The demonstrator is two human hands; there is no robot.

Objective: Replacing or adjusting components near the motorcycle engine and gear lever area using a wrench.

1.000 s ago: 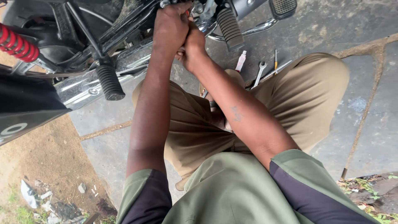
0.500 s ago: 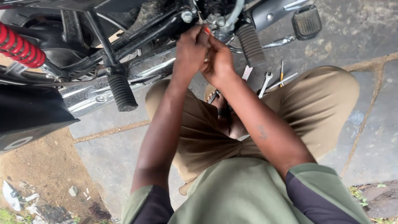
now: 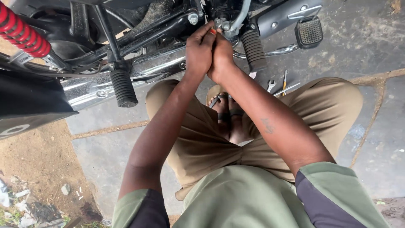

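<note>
Left hand [image 3: 199, 51] and right hand [image 3: 221, 59] are pressing together against the motorcycle frame [image 3: 168, 25], fingers apparently pinching a small orange-tipped piece [image 3: 213, 31], mostly hidden; spanners [image 3: 276, 86] are lying behind.

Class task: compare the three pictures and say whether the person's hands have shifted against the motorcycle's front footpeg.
No. Both hands stay pressed together just left of the ribbed front footpeg, at the frame; only the camera's view slid.

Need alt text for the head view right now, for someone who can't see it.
Both hands, left hand and right hand, press together at a motorcycle's lower frame, beside a ribbed footpeg. Wrenches lie on the stone paving.
</note>
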